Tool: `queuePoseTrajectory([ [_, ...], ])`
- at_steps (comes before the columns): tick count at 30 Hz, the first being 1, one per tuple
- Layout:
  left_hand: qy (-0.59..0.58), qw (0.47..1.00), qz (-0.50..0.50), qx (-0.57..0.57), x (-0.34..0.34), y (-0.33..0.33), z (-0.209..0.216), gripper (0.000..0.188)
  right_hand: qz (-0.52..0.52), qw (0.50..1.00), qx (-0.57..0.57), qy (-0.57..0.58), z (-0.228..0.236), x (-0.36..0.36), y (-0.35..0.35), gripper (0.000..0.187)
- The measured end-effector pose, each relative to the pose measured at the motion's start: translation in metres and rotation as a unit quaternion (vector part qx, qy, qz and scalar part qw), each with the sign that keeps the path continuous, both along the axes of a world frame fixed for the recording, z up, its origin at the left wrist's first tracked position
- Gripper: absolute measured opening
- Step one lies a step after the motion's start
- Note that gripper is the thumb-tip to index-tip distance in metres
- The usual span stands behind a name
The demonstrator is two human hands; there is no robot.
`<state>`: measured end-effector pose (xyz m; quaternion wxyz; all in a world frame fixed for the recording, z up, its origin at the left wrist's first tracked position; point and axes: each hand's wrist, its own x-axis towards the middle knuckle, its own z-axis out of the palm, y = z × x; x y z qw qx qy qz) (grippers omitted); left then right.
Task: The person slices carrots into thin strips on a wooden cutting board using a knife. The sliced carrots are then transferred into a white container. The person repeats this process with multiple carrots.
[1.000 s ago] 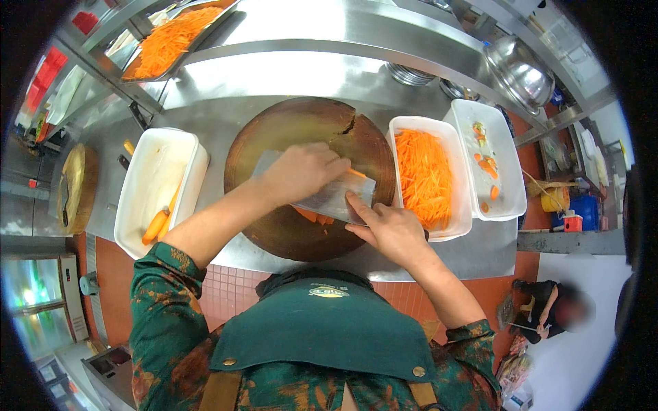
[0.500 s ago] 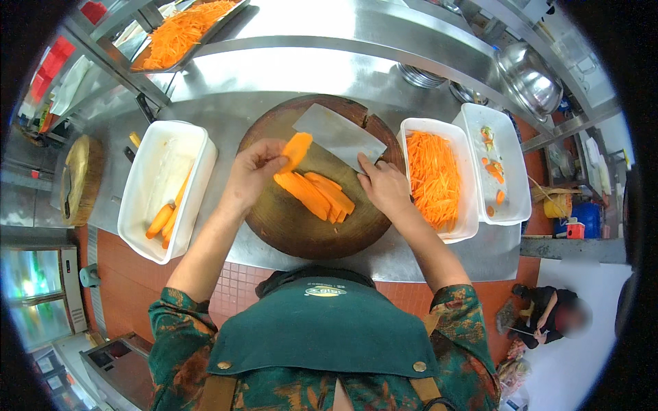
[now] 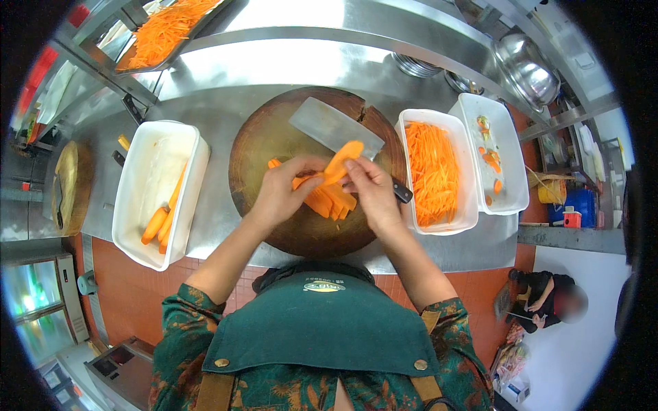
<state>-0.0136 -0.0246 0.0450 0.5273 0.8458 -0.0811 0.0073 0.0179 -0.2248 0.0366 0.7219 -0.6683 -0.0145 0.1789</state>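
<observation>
My left hand (image 3: 282, 190) and my right hand (image 3: 375, 196) meet over a round wooden chopping board (image 3: 274, 123). Between them they pinch one flat carrot slice (image 3: 341, 162), tilted up, the right fingers at its upper right edge and the left at its lower side. Under the hands a fanned pile of carrot slices (image 3: 330, 205) lies on the wood, partly covered by my left fingers. A cleaver (image 3: 329, 123) rests flat on the far part of the board; its dark handle (image 3: 402, 192) sticks out right of my right hand, which partly hides it.
Left of the board stands a white tub (image 3: 154, 171) with a few carrots. On the right are a white tub of shredded carrot (image 3: 432, 178) and another tub (image 3: 504, 130) with scraps. A tray of shreds (image 3: 171, 31) sits on the shelf. A person (image 3: 548, 301) is at lower right.
My right hand has left the cleaver, which stays on the board, and come left to the carrot slice. My left hand has brought the slice rightward over the pile.
</observation>
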Motion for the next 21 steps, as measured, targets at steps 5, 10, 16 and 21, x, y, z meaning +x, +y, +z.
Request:
queuePoseTrajectory([
  [5,-0.158,0.931,-0.129,0.302,-0.003,0.061,-0.016,0.068,0.154,0.980,-0.122,0.030,0.011,0.015,-0.042,0.026],
  [10,-0.153,0.928,-0.194,0.278,0.010,0.071,-0.051,0.071,0.165,0.941,-0.275,-0.108,-0.031,0.013,-0.039,0.037],
  [16,-0.190,0.938,-0.148,0.250,0.003,0.067,-0.062,0.066,0.163,0.907,-0.362,-0.143,-0.027,0.007,-0.030,0.043],
  [21,-0.202,0.945,-0.134,0.220,0.000,0.063,-0.059,0.059,0.155,0.885,-0.398,-0.188,-0.032,0.005,-0.033,0.034],
])
